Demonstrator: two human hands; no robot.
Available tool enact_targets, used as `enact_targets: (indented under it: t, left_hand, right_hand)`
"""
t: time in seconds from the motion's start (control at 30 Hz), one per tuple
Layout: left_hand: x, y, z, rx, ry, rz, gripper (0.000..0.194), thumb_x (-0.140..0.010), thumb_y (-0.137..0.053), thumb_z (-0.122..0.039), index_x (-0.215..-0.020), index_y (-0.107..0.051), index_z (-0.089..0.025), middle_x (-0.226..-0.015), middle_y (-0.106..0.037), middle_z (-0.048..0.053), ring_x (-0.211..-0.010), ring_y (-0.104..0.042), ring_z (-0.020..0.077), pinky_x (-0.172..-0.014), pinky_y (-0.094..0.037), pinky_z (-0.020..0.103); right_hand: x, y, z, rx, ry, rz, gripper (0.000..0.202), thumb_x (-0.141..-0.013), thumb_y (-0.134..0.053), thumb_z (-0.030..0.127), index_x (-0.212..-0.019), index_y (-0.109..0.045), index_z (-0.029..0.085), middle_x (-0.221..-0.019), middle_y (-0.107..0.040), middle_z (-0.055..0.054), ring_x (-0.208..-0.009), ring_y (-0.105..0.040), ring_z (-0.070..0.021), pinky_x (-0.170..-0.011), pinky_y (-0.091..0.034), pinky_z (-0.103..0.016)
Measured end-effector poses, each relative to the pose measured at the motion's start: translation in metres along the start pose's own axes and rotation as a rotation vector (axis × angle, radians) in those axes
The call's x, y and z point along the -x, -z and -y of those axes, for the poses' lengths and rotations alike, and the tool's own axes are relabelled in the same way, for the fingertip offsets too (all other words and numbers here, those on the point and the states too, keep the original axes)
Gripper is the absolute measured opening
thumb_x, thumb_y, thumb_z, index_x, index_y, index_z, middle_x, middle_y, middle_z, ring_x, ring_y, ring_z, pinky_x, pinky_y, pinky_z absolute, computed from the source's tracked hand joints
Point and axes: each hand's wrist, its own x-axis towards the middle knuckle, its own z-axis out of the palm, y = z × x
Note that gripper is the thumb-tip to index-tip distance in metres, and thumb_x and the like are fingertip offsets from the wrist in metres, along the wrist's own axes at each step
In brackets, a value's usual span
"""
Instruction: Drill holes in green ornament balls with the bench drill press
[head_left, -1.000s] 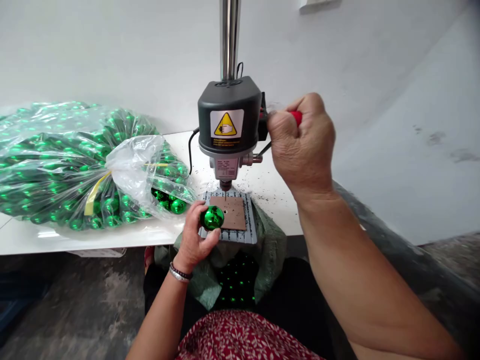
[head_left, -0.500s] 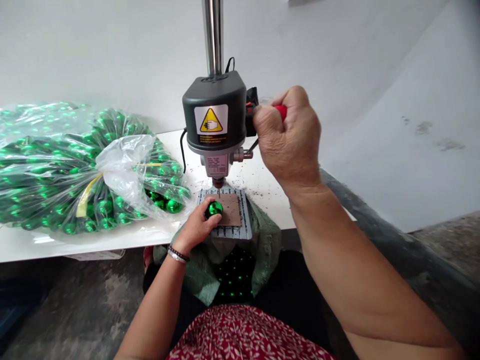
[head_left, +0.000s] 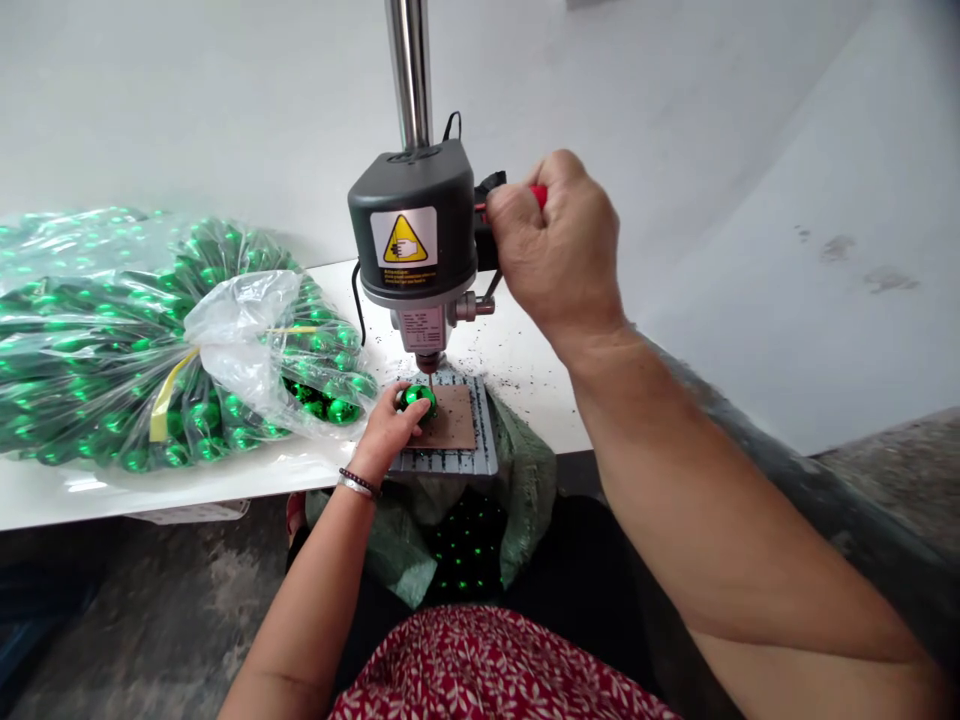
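A shiny green ball (head_left: 418,400) is pinched between the thumb and fingers of my left hand (head_left: 388,432). It is held over a brown board (head_left: 452,425) on the grey slotted base plate (head_left: 484,455). Just above the ball is the thin bit of a bench drill press (head_left: 412,225); whether bit and ball touch I cannot tell. My right hand (head_left: 559,250) is closed around the red-tipped lever handle (head_left: 538,195) on the drill's right side. The handle is mostly hidden by my fist.
Clear plastic bags of green balls (head_left: 112,370) lie on the white table (head_left: 315,470) at the left. An open green sack (head_left: 529,490) with more green balls hangs below the base plate. Dark shavings lie around the plate. A steel column (head_left: 410,80) rises behind the drill.
My left hand has shifted the ball slightly back, closer to the drill bit. My right hand still grips the lever. The whole view has slid a little.
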Motion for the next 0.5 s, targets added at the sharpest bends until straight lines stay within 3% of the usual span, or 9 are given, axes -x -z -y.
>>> enact_targets:
  t: [0.13, 0.33, 0.5]
  left_hand:
    - [0.0, 0.0, 0.0, -0.005, 0.008, -0.012, 0.05, -0.081, -0.067, -0.033, -0.126, -0.053, -0.018, -0.088, -0.06, -0.001, -0.048, -0.052, 0.0029, -0.044, -0.041, 0.015]
    - [0.001, -0.001, -0.002, -0.091, -0.029, -0.013, 0.055, -0.078, -0.068, -0.032, -0.129, -0.053, -0.018, -0.1, -0.064, 0.002, -0.053, -0.053, 0.004, -0.049, -0.045, 0.018]
    - [0.007, -0.002, -0.004, -0.3, -0.116, -0.042, 0.054, -0.074, -0.073, -0.03, -0.126, -0.06, -0.018, -0.106, -0.068, 0.005, -0.08, -0.064, 0.0154, -0.074, -0.055, 0.029]
  right_hand:
    - [-0.018, -0.005, 0.002, 0.024, -0.047, 0.015, 0.033, -0.091, -0.049, 0.03, -0.066, -0.029, 0.019, -0.062, -0.029, 0.003, -0.063, -0.021, -0.0082, -0.07, -0.025, -0.026]
    - [-0.016, -0.006, 0.002, 0.001, -0.029, 0.015, 0.033, -0.091, -0.048, 0.027, -0.068, -0.026, 0.02, -0.063, -0.029, 0.004, -0.063, -0.022, -0.0077, -0.07, -0.025, -0.026]
    - [-0.015, -0.005, 0.002, -0.011, -0.033, 0.039, 0.033, -0.093, -0.044, 0.028, -0.068, -0.024, 0.02, -0.065, -0.028, 0.004, -0.065, -0.023, -0.0073, -0.072, -0.027, -0.025]
